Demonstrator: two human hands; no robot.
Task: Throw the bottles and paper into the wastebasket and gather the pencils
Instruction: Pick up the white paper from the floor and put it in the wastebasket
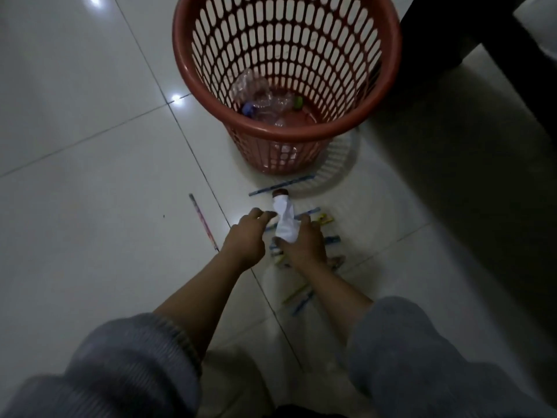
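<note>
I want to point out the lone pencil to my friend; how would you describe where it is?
Start at the red wastebasket, then look down-left across the tile seam. The pink pencil lies alone left of the left hand, apart from the blue and yellow pencils clustered under the right hand.

Grey ribbed sleeves, pushed up

- The floor is pale tile, glossy and smooth, with bright glints of light on it.
- The wastebasket is red-orange plastic, a slotted lattice with a smooth rim.
- The bottles far inside it are clear, crumpled plastic.
- The bottle near the hands has a white, creased wrap and a dark cap.
- The sleeves are grey ribbed knit cloth, matt.
</note>
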